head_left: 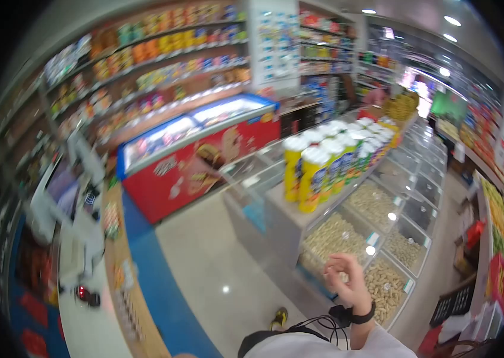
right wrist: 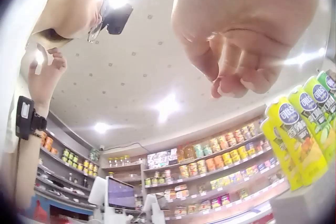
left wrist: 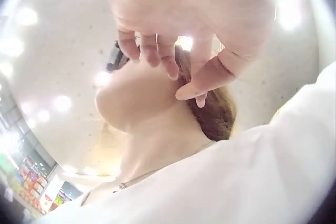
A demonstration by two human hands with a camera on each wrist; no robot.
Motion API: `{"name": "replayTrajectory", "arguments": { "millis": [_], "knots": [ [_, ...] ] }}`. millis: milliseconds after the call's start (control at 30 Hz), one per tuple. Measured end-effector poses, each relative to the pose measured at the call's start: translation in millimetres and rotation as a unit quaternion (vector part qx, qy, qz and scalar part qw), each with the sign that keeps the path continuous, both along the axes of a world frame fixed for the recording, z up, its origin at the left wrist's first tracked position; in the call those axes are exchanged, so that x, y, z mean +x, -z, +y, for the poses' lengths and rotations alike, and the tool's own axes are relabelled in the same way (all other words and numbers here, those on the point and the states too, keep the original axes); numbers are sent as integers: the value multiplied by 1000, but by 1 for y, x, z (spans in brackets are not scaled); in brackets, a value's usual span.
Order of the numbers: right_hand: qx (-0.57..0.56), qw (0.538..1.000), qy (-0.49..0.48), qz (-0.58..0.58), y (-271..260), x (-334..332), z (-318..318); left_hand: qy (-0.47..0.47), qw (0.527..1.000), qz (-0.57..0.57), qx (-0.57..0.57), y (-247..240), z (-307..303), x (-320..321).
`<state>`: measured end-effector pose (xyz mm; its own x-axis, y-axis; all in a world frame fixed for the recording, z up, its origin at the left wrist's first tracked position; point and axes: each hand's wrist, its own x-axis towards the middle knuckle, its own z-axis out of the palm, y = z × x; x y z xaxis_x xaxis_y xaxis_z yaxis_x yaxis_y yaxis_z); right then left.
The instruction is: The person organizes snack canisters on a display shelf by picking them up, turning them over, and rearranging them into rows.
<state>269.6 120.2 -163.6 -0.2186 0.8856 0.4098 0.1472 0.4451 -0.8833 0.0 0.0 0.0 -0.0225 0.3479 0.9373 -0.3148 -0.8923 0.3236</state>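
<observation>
Only wrist views show the left hand (left wrist: 194, 16), fingers loosely bent, empty, near hair (left wrist: 219, 116). Right hand (head_left: 350, 281): loosely curled, empty, near peanuts (head_left: 386, 287).

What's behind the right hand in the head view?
Behind the right hand, loose peanut-like pieces show past its edges, with white-lidded canisters farther back. Whatever lies directly behind the hand is covered, so I can't tell what's there.
</observation>
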Motion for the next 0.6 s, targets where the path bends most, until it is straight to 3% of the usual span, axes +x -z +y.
{"name": "replayTrajectory", "arguments": {
  "millis": [33,67,100,167,233,300,400,600],
  "knots": [
    [3,1000,10,-14,-6,-9,-2,23,999,-23,-14,-4,3,-1],
    [25,999,18,-8,-15,-9,36,46,998,-43,-31,-3,9,-7],
    [47,999,27,-2,-28,-8,72,28,995,89,-21,-22,84,13],
    [43,998,24,-45,-34,-3,94,-24,964,258,-59,13,138,2],
    [26,995,16,-95,-37,-3,115,-95,900,417,-86,58,201,-11],
    [4,989,3,-145,-41,-6,128,-170,798,566,-115,96,250,-21],
    [0,988,13,-157,-46,-7,139,-85,840,512,-159,119,301,-18],
    [-35,967,235,-93,-36,0,153,26,882,448,-143,126,394,-12]
  ]
}}
